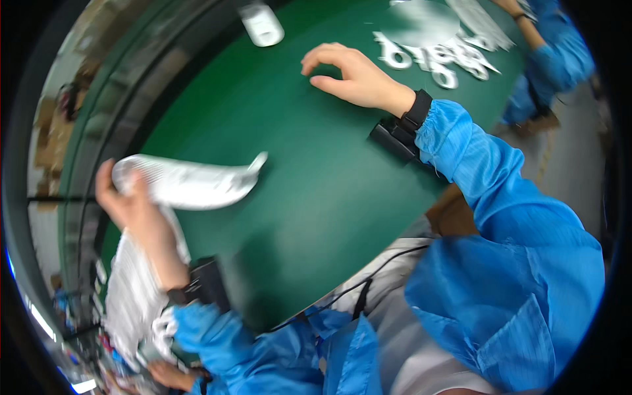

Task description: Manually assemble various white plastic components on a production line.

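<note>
My left hand [141, 220] is at the left of the green table, its fingers and thumb closed on the rounded end of a long white flat piece [204, 184]. The piece curves out to the right over the tabletop and ends in a small upturned tip. Motion blurs it, so I cannot tell its exact kind. Farther away, my right hand [355, 76] hovers above the table with nothing in it, fingers bent and thumb apart. Beneath my left wrist lies a stack of white ribbed pieces [131, 296], partly hidden by the hand.
Several white pieces with ring-shaped ends [441, 59] lie at the far right. One white flat piece [262, 25] rests at the far edge. A co-worker's blue sleeve [559, 59] is at upper right; another person's hand [168, 374] is at lower left. A black cable [368, 280] crosses my front.
</note>
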A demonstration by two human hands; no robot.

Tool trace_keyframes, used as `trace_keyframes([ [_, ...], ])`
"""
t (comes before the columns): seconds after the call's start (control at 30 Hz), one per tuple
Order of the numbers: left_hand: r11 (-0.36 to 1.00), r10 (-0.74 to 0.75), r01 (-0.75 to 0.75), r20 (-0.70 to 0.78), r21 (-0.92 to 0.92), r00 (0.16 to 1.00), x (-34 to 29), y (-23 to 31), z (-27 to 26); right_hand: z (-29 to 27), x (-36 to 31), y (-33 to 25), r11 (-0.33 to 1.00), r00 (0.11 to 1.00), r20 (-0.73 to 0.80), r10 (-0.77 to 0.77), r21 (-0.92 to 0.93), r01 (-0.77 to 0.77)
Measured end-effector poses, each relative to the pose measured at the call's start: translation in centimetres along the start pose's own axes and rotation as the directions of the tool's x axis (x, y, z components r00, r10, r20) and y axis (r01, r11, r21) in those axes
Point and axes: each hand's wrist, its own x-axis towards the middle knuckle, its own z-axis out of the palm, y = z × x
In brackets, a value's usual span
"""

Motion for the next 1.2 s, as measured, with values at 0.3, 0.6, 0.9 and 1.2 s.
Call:
trace_keyframes([
  [0.3,0.978,0.209,-0.128,0.766,-0.165,0.608,0.0,2.9,12.0,-10.5,-7.4,6.0,0.624,0.924,-0.138,0.358,-0.701,-0.346],
  [0.6,0.985,0.028,-0.148,0.781,0.083,0.624,-6.1,3.6,9.9,-8.7,-4.9,6.5,0.551,0.975,0.054,0.216,-0.831,-0.076],
  [0.9,0.924,0.140,-0.316,0.576,0.217,0.805,-7.1,3.5,8.1,-4.9,0.0,7.7,0.782,0.972,-0.040,0.231,-0.587,-0.210],
  [1.2,0.879,-0.190,0.376,0.506,-0.294,0.841,-6.1,3.7,11.6,4.0,0.0,2.0,0.774,0.870,0.489,0.066,0.525,-0.354],
])
